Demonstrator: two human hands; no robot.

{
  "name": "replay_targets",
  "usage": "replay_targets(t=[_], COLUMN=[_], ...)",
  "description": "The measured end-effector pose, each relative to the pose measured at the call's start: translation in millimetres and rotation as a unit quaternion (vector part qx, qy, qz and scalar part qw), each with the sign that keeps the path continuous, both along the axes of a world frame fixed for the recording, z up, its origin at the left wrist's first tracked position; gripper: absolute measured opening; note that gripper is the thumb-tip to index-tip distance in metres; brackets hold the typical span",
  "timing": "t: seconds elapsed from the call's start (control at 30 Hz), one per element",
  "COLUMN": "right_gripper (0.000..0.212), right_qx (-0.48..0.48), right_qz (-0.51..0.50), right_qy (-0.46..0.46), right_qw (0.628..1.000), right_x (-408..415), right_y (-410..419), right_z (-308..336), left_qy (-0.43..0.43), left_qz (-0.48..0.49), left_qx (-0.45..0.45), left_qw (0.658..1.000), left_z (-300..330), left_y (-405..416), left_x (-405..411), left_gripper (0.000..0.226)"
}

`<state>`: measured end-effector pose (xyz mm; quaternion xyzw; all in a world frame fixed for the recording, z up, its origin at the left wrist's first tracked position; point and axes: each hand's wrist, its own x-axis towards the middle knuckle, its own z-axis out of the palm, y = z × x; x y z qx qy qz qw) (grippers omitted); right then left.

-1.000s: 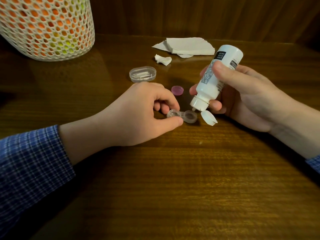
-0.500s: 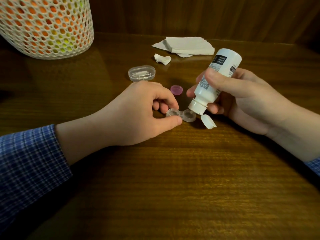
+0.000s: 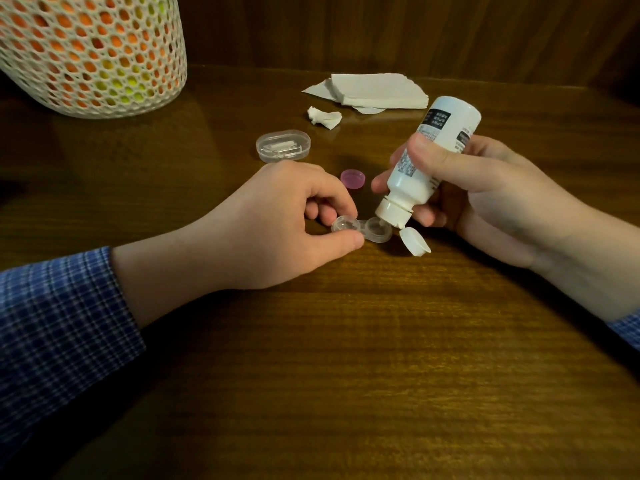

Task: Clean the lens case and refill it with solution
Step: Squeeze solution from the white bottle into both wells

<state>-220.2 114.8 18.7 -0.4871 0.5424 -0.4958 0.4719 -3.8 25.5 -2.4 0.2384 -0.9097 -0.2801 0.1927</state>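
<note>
My left hand pinches the left well of the clear lens case, which sits on the wooden counter, thumb in front and curled fingers behind. My right hand is wrapped around the white bottle, tipped nose-down with its nozzle over the right well and its flip cap hanging open. A pink cap lies just behind the case, with a clear oval box, a crumpled tissue and folded napkins farther back.
</note>
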Motion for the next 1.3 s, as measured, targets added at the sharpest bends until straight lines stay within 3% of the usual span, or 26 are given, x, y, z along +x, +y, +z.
replay_targets(t=[0.57,1.3], right_gripper=[0.027,0.028], right_qx=[0.011,0.012], right_qz=[-0.002,-0.011], right_qy=[-0.042,-0.032], right_qw=[0.999,0.999], right_x=[-2.5,-1.5], right_y=[-4.0,-5.3], right_z=[-1.6,-2.3], left_qy=[-0.001,0.005], left_qz=[0.002,-0.002], left_qx=[0.017,0.032], left_qw=[1.000,0.999], left_z=[2.3,3.7], left_y=[1.2,3.3], left_x=[-0.2,-1.0], left_gripper=[0.028,0.026])
